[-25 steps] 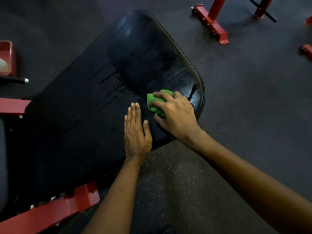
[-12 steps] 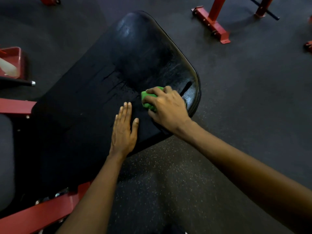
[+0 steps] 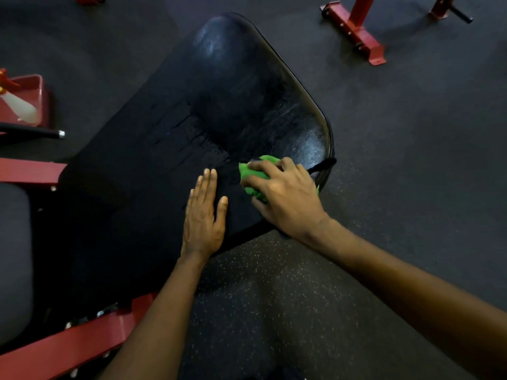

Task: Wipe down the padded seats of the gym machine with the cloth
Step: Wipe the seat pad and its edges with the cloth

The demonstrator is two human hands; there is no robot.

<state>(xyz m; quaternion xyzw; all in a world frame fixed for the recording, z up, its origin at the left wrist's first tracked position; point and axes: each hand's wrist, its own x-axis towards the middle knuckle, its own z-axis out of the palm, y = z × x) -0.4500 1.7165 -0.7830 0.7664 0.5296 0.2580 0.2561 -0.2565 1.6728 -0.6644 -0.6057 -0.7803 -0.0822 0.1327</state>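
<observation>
head view: right hand [image 3: 285,196] gripped bunched green cloth [image 3: 251,178], fingers curled over it, pressing it onto black padded seat [image 3: 192,111] near right edge. left hand [image 3: 204,212] lay flat on seat beside cloth, fingers straight, together, thumb spread, holding nothing.

Dark speckled rubber floor [image 3: 411,165], red open metal tray [image 3: 37,87] on it, white plastic spray bottle [image 3: 19,106] with red trigger leaning inside the tray, black chrome-tipped bar [image 3: 30,133] just beside the tray, red bolted steel foot [image 3: 356,34] well apart from the tray
</observation>
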